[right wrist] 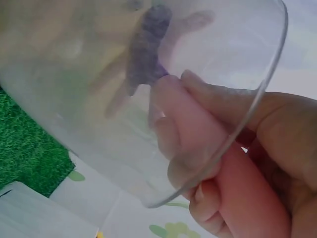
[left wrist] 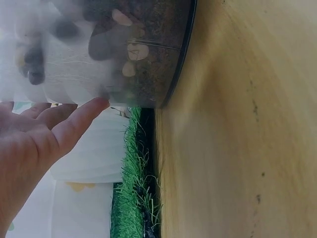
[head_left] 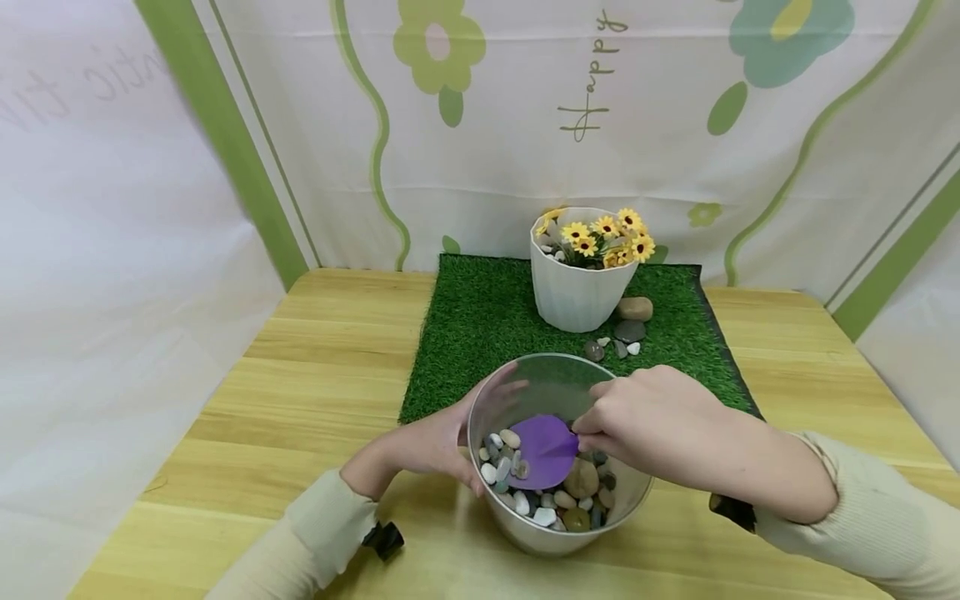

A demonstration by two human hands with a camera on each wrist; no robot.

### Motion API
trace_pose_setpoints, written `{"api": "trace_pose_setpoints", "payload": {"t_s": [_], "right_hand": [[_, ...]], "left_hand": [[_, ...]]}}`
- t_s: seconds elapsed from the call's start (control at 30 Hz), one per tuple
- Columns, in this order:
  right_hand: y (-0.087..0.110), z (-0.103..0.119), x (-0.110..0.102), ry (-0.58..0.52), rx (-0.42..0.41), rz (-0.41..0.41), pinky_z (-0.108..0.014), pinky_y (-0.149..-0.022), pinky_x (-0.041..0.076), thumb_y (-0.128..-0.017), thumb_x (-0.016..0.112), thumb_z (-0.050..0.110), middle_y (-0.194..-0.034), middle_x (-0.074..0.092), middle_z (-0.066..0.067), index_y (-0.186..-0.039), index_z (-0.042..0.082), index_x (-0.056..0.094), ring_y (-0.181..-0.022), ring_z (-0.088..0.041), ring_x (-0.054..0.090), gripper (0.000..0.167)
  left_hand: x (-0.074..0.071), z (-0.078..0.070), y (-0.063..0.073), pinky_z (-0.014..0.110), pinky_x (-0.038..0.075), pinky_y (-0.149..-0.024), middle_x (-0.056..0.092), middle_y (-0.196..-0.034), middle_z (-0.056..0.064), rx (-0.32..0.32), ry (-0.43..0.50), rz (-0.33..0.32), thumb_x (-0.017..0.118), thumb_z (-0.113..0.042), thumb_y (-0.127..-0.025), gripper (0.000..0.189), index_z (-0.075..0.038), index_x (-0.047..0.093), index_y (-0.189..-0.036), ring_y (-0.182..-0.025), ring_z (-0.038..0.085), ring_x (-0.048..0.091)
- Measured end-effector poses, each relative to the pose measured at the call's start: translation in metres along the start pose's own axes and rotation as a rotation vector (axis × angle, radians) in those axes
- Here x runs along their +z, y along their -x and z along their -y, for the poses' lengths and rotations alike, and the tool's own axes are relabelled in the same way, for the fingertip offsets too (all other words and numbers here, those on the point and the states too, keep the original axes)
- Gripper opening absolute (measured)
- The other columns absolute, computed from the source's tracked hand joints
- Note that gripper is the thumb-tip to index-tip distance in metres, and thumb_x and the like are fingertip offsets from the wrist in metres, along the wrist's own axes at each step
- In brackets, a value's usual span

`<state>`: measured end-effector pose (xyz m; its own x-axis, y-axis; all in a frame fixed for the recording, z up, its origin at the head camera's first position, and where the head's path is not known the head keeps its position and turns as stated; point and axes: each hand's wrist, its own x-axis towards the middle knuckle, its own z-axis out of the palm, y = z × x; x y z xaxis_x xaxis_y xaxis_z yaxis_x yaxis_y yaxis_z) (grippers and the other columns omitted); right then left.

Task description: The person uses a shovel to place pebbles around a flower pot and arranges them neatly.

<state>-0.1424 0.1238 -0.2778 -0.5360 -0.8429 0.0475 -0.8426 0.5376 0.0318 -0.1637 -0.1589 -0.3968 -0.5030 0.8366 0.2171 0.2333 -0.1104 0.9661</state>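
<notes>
In the head view, a clear bucket point(head_left: 551, 542) with pebbles point(head_left: 540, 504) stands at the table's front. My left hand point(head_left: 431, 442) rests against its left side, thumb on the near side and fingers on the far side. In the left wrist view, the fingers point(left wrist: 79, 121) lie nearly straight along the outside wall. My right hand point(head_left: 648, 425) reaches over the right rim and grips a small shovel with a purple blade point(head_left: 543, 446). The right wrist view shows my fingers curled round its pink handle point(right wrist: 237, 168). Pebbles overlap the blade's left edge.
Behind the bucket lies a green turf mat point(head_left: 480, 308) on the wooden table point(head_left: 277, 400). A white pot point(head_left: 577, 300) with yellow flowers point(head_left: 600, 233) stands on it, with several loose stones point(head_left: 632, 329) beside. A printed cloth point(head_left: 517, 158) hangs at the back.
</notes>
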Motion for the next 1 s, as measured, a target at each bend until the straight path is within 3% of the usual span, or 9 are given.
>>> {"api": "trace_pose_setpoints", "payload": {"t_s": [0.37, 0.57, 1.0], "right_hand": [[0.008, -0.003, -0.002, -0.054, 0.004, -0.019, -0.019, -0.04, 0.03, -0.091, 0.079, 0.025, -0.075, 0.054, 0.019, -0.095, 0.031, 0.082, -0.053, 0.006, 0.044, 0.008], [0.015, -0.005, -0.008, -0.067, 0.02, -0.06, -0.017, -0.041, 0.031, -0.09, 0.08, 0.026, -0.076, 0.053, 0.021, -0.095, 0.034, 0.081, -0.055, 0.009, 0.043, 0.009], [0.026, -0.009, -0.008, -0.159, 0.026, -0.105, -0.017, -0.046, 0.037, -0.091, 0.079, 0.028, -0.08, 0.055, 0.025, -0.101, 0.029, 0.083, -0.058, 0.011, 0.043, 0.011]], "left_hand": [[0.0, 0.0, 0.001, 0.037, 0.017, -0.125, 0.001, -0.17, 0.017, -0.011, -0.019, -0.008, 0.082, -0.061, -0.075, 0.14, -0.02, -0.02, -0.162, -0.155, 0.028, 0.013], [0.0, -0.001, 0.0, 0.038, 0.017, -0.125, 0.003, -0.17, 0.015, -0.008, -0.041, -0.013, 0.081, -0.062, -0.074, 0.14, -0.018, -0.019, -0.162, -0.155, 0.027, 0.013], [0.001, 0.0, 0.001, 0.039, 0.02, -0.124, 0.005, -0.17, 0.014, -0.012, -0.039, -0.025, 0.082, -0.062, -0.073, 0.138, -0.025, -0.016, -0.163, -0.155, 0.028, 0.015]]}}
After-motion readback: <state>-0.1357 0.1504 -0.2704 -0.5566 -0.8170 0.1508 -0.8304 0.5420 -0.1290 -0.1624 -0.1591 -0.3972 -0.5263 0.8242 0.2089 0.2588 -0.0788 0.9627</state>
